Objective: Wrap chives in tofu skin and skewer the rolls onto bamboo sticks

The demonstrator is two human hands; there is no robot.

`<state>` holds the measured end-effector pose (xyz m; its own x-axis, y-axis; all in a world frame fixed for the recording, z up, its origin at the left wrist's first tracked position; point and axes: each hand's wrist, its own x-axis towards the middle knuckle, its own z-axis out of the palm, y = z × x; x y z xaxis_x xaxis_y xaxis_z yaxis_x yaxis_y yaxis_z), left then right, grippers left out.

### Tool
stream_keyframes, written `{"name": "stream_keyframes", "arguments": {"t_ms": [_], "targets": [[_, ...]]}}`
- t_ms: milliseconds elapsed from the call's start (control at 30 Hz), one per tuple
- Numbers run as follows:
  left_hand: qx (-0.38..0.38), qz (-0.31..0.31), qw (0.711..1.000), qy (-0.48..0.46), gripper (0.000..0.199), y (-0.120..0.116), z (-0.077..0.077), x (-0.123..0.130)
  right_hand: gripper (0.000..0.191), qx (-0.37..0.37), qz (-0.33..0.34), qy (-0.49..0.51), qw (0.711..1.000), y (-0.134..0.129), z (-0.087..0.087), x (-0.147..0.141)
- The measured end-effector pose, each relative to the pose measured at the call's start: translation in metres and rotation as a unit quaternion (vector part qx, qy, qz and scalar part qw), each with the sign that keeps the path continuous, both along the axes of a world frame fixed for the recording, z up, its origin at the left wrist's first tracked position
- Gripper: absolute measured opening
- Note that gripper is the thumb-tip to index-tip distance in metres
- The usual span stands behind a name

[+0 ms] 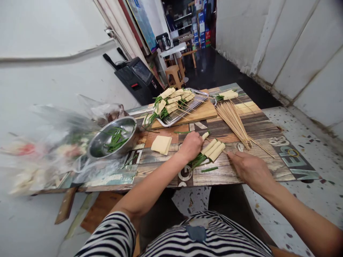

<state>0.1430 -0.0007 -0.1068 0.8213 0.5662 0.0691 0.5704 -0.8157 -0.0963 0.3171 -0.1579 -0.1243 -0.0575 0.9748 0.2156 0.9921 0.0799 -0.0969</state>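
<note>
My left hand (191, 145) is closed around a tofu-skin roll (205, 135) with green chives inside; part of the roll is hidden by the fingers. Just below it, several more rolls (214, 150) lie side by side on the table, chive ends sticking out toward me. My right hand (250, 170) pinches a thin bamboo skewer (225, 152) at the right side of these rolls; its tip is hidden at the rolls. A stack of flat, pale yellow tofu-skin squares (161, 144) lies left of my left hand. A loose chive piece (209, 169) lies in front of the rolls.
A metal tray (171, 123) of skewered rolls rests on a wooden board (206, 112). Bundled bamboo skewers (235, 123) lie at right, near another finished skewer (227, 95). A steel bowl (92, 146) with chives and plastic bags (53, 142) stand at left.
</note>
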Motion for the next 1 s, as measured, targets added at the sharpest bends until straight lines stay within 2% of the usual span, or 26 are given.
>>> {"name": "stream_keyframes", "arguments": {"t_ms": [267,467,533,667,767,833,933,1000], "targets": [[-0.032,-0.052,0.998,0.011,0.036,0.01,0.005,-0.002,0.028,-0.043,0.042,0.0,0.998,0.037,0.01,-0.001],[-0.056,0.04,0.997,-0.026,0.02,-0.003,0.01,-0.009,0.029,-0.015,0.024,-0.011,1.0,0.028,0.009,-0.003],[-0.067,0.038,0.996,-0.054,0.02,-0.013,0.009,-0.013,0.028,0.016,0.008,-0.036,0.999,0.023,0.006,-0.003],[-0.079,-0.014,0.987,-0.141,0.026,-0.033,0.006,-0.025,0.026,0.058,-0.039,-0.09,0.993,0.018,0.001,0.001],[-0.061,-0.03,0.975,-0.213,0.026,-0.048,0.005,-0.049,0.027,0.066,-0.039,-0.114,0.99,0.015,0.0,0.007],[-0.042,-0.026,0.965,-0.256,0.025,-0.06,0.003,-0.075,0.03,0.075,-0.012,-0.12,0.99,0.012,0.002,0.012],[-0.001,0.01,0.946,-0.325,0.023,-0.078,-0.005,-0.126,0.036,0.137,0.041,-0.114,0.983,0.016,0.01,0.014],[0.027,0.056,0.925,-0.375,0.021,-0.088,-0.013,-0.161,0.039,0.168,0.134,-0.076,0.974,0.03,0.023,0.002]]}}
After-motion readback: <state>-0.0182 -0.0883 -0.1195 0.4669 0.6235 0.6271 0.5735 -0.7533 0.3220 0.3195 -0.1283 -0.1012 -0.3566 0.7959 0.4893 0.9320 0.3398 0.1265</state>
